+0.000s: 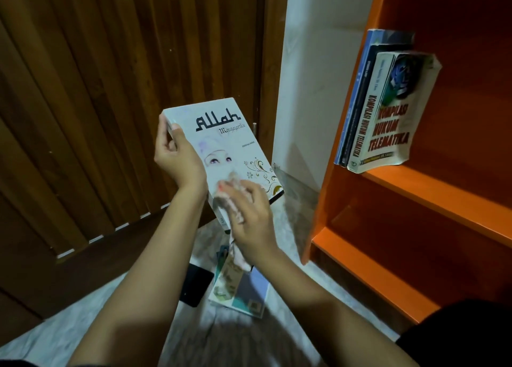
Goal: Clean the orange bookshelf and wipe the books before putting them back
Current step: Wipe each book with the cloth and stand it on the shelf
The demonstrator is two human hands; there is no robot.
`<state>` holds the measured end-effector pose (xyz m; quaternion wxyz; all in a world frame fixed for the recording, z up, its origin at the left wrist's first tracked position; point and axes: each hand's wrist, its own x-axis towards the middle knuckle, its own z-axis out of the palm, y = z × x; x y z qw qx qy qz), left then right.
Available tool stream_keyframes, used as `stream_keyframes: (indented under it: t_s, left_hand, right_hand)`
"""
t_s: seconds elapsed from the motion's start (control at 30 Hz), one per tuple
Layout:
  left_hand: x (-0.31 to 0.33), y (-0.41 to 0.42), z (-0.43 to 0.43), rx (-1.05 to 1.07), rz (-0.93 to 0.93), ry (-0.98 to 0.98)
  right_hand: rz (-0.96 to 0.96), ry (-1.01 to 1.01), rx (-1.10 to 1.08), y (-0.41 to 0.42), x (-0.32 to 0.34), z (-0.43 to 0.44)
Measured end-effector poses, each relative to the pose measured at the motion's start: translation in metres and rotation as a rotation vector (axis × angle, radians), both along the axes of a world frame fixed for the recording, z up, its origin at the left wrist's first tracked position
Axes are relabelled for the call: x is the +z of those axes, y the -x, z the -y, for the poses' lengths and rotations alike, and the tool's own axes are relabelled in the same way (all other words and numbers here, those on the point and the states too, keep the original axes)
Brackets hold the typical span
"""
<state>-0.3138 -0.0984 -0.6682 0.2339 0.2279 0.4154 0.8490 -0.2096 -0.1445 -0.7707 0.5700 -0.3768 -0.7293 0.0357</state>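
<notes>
Wiping a book is the step in hand, as I judge it. The left hand (177,156) grips the white book "Allah Mengajariku" (230,145) at its upper corner, with the thumb on the cover and the fingers curled round the edge, and holds it tilted in the air. The right hand (249,219) closes its fingers on a pale pink cloth (231,189) and presses it on the lower part of the front cover; one end of the cloth hangs below this hand. Right of both hands stands the orange bookshelf (443,197), where "Kompilasi Hukum Telematika" (399,117) leans with two more books. Under the hands, some books (241,289) lie on the floor. The next move probably calls for drawing the cloth up over the whole cover, then turning the book to reach the back and edges, with a firm grip so it does not slip.
</notes>
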Motion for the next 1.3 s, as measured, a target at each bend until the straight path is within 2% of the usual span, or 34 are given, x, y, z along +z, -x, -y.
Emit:
stream_keyframes:
  t_s: [0.1, 0.2, 0.37, 0.53, 0.8, 1.03, 1.2, 1.3]
  left_hand:
    - [-0.001, 0.011, -0.002, 0.012, 0.061, -0.013]
    - [0.0, 0.011, 0.003, -0.006, 0.105, 0.011]
    - [-0.001, 0.004, 0.01, -0.057, 0.123, 0.017]
    - [0.0, -0.013, 0.013, -0.109, 0.093, 0.004]
    - [0.015, -0.064, 0.017, -0.271, 0.06, -0.036]
    - [0.045, -0.149, 0.015, -0.459, -0.021, -0.189]
    - [0.057, -0.215, 0.004, -0.502, -0.091, -0.263]
    - [0.058, -0.247, -0.01, -0.492, -0.177, -0.289]
  right_hand:
    - [0.134, -0.119, 0.073, -0.004, -0.017, 0.015]
    - [0.188, -0.137, 0.064, -0.017, -0.025, 0.014]
    - [-0.04, 0.039, -0.106, -0.038, -0.011, -0.002]
    - [-0.205, 0.244, -0.188, -0.068, 0.025, -0.016]
    - [-0.396, 0.256, -0.325, -0.136, 0.064, -0.039]
    - [-0.525, 0.241, -0.37, -0.209, 0.108, -0.04]
    - [-0.64, 0.138, -0.423, -0.266, 0.13, -0.053]
    - [-0.667, 0.147, -0.41, -0.29, 0.136, -0.069]
